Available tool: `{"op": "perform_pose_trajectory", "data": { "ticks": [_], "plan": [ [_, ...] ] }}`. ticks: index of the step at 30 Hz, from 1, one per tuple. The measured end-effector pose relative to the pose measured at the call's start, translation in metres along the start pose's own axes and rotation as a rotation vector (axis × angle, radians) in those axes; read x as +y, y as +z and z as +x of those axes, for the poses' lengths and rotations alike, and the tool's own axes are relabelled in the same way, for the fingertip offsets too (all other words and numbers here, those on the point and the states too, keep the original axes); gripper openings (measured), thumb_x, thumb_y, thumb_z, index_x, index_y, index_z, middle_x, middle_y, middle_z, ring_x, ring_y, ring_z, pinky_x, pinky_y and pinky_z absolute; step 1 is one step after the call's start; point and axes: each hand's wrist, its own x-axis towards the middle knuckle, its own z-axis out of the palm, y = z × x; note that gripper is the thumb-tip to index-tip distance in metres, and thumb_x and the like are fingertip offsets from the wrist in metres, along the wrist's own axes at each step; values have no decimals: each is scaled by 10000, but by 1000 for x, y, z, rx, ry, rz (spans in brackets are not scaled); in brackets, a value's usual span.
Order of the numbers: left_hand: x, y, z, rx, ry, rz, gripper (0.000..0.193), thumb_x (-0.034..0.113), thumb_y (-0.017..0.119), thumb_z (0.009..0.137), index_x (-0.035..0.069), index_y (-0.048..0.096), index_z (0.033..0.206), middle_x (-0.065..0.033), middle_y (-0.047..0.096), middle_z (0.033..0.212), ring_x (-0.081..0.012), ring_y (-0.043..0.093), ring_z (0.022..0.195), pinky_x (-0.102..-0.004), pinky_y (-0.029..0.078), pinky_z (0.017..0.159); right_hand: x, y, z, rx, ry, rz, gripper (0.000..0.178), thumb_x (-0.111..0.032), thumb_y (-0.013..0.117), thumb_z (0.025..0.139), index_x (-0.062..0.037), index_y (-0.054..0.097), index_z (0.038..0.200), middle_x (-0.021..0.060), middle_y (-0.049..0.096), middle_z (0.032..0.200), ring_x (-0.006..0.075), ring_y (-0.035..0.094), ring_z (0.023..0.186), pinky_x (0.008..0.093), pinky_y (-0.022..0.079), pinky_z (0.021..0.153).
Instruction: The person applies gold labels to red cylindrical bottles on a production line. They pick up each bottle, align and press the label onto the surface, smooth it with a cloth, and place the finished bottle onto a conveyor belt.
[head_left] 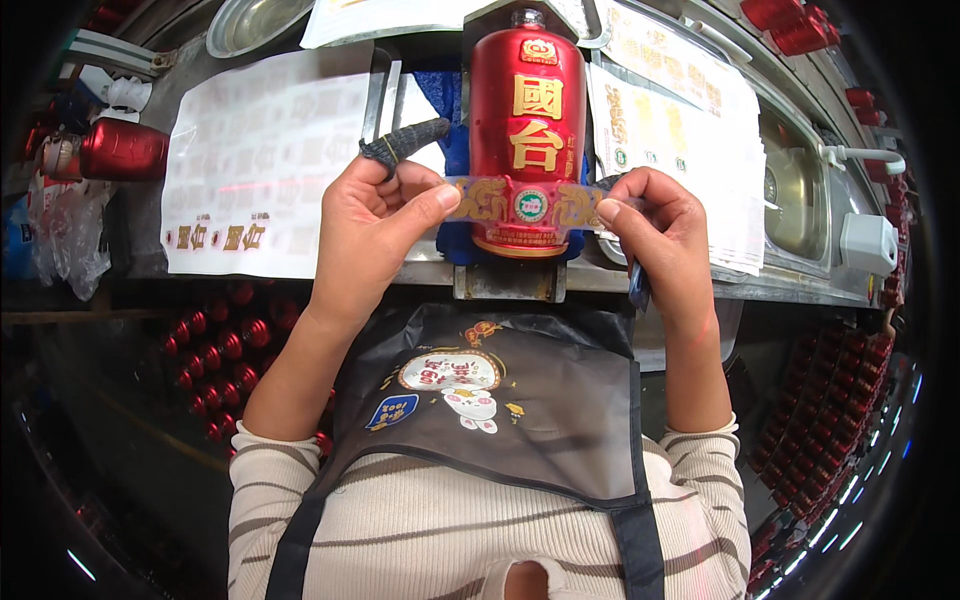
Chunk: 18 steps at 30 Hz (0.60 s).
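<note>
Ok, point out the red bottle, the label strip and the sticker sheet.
red bottle [527,110], head view, upper body.
label strip [530,203], head view, its round middle emblem.
sticker sheet [255,160], head view, pale middle area.

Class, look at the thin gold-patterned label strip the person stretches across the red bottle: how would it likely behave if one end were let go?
The label strip looks thin and partly see-through, so it is probably floppy and very light. It is taut only because the left hand and right hand pinch its ends. Freed, it would likely droop or cling to the glossy red bottle.
</note>
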Motion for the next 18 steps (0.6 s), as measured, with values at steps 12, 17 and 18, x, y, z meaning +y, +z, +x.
{"op": "perform_pose_trajectory", "data": {
  "ticks": [12, 17, 18],
  "plan": [
    [-5, 0, 2, -14, -20, -28, 153, 13, 732, 884, -7, 623, 990, -87, 717, 921, -105, 681, 850, -238, 550, 776, 0, 1, 0, -3, 16, 17, 102, -79, 673, 892, -43, 593, 840, -63, 525, 691, -7, 398, 571, 187, 277, 502],
    [-10, 0, 4, -19, -6, -22, 149, 27, 737, 888, -1, 629, 987, -79, 719, 910, -89, 667, 820, -218, 527, 726, 4, -4, 2, -34, 46, 46, 101, -95, 717, 884, -26, 643, 878, -60, 597, 766, -21, 465, 644, 157, 355, 561],
    [-11, 1, 5, -16, -6, -23, 146, 29, 736, 889, 1, 631, 986, -77, 719, 907, -85, 664, 813, -212, 520, 713, 5, -4, 2, -33, 43, 43, 103, -98, 717, 884, -27, 644, 878, -60, 596, 764, -22, 465, 641, 157, 355, 559]
  ]
}}
